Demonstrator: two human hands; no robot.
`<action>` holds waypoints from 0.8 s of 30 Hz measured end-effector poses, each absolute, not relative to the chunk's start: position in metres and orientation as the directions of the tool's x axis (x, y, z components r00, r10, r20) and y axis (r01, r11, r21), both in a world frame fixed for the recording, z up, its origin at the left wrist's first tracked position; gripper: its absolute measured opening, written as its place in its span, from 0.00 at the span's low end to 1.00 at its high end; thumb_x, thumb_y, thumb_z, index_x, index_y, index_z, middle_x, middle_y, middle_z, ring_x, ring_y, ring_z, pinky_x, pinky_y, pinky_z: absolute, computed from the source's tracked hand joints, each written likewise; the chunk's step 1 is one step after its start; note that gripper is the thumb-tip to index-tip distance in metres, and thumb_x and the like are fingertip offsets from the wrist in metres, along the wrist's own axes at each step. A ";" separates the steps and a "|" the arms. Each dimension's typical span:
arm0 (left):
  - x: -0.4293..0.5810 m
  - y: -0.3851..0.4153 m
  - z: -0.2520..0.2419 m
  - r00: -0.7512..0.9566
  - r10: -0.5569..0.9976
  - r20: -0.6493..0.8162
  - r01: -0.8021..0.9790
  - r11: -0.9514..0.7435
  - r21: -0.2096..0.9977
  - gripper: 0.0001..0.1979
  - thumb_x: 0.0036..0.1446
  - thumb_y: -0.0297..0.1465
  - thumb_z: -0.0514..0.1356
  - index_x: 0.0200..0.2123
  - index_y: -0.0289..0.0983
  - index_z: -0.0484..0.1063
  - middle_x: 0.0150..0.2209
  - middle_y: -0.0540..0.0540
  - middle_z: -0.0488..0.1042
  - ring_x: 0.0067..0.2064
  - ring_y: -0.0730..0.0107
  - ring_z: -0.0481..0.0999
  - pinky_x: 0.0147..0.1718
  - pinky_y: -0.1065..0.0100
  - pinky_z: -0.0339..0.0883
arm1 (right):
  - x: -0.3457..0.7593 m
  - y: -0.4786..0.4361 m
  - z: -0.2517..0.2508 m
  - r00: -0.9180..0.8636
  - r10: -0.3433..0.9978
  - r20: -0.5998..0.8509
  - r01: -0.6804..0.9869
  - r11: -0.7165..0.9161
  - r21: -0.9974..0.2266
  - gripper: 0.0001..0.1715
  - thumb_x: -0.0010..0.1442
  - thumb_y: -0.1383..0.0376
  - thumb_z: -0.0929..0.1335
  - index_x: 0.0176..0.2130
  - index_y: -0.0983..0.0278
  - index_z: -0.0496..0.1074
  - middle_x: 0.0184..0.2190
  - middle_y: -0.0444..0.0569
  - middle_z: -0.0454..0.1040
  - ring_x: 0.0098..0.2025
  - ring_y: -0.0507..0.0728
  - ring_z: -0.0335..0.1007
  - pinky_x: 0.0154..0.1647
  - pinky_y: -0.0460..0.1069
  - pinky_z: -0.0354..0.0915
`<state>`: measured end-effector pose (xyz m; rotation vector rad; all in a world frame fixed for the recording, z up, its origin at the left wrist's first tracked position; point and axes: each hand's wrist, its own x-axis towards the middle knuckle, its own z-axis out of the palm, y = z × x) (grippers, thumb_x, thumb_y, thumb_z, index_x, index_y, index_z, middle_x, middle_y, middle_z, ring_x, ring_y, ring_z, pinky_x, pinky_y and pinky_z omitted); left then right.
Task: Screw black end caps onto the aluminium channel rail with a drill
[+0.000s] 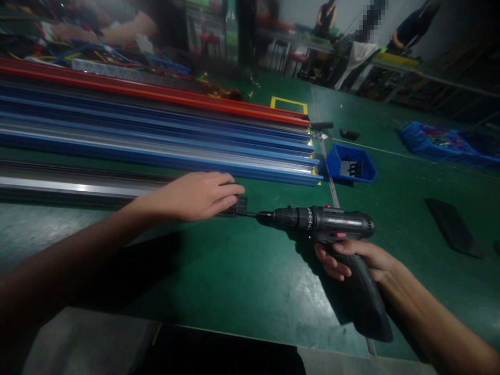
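Your right grip point(367, 256): wrapped round the power drill point(339, 223), bit point(252, 214) at the black end piece point(242, 203). Your left grip point(201, 198): laid over the grey profile point(86, 187) on the table point(250, 281), closure unclear. Fastening: apparently underway, completion not shown.

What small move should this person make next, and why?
Probably press the black power drill lightly forward: the right hand grips it, its thin metal bit points at the small black end piece, and the left hand rests on the end of the long grey metal rail. Contact is hard to tell.
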<state>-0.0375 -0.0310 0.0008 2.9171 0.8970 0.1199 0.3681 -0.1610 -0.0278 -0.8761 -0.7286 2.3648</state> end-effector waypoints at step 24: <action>-0.037 -0.031 0.002 0.826 0.562 0.048 0.553 -0.824 0.119 0.26 0.77 0.45 0.43 0.66 0.46 0.71 0.56 0.41 0.77 0.53 0.57 0.78 0.52 0.59 0.70 | 0.371 -0.161 -0.033 -0.689 0.607 -0.397 -0.275 -0.725 -0.632 0.17 0.64 0.62 0.76 0.47 0.74 0.82 0.32 0.50 0.74 0.24 0.47 0.67 0.31 0.43 0.73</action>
